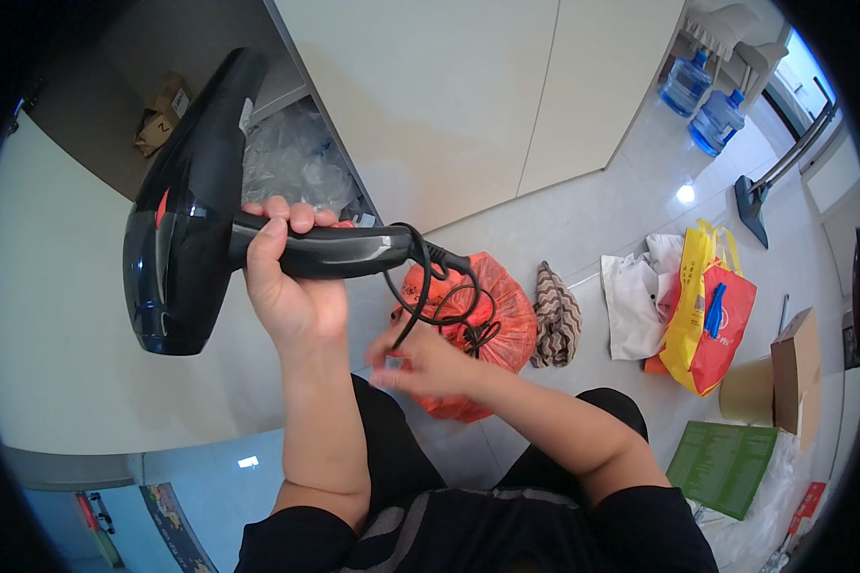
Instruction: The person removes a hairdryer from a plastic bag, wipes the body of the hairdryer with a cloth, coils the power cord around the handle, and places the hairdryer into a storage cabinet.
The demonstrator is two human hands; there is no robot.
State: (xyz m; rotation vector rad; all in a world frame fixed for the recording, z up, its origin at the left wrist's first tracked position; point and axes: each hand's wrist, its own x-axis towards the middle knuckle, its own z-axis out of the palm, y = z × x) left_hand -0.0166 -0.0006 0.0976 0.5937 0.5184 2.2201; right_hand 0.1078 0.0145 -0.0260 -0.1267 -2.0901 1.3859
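Note:
A black hair dryer (186, 208) is held up at the left, its handle in my left hand (294, 279). Its black cord (419, 286) hangs in loose loops from the handle's end, with a bunched part near a full red plastic bag (509, 308) on the floor. My right hand (419, 362), somewhat blurred, is just below the loops, in front of the red bag. The cord runs down to its fingers; whether they grip it is not plain. Behind the dryer, an open cabinet holds clear plastic bags (297, 161) and a small cardboard box (163, 118).
White cabinet doors (430, 93) stand ahead and at the left. On the floor to the right are a zigzag-patterned cloth (557, 315), a white bag (631, 308), a yellow and red bag (695, 308), a green box (724, 465), blue water bottles (717, 122) and a floor-cleaner head (751, 208).

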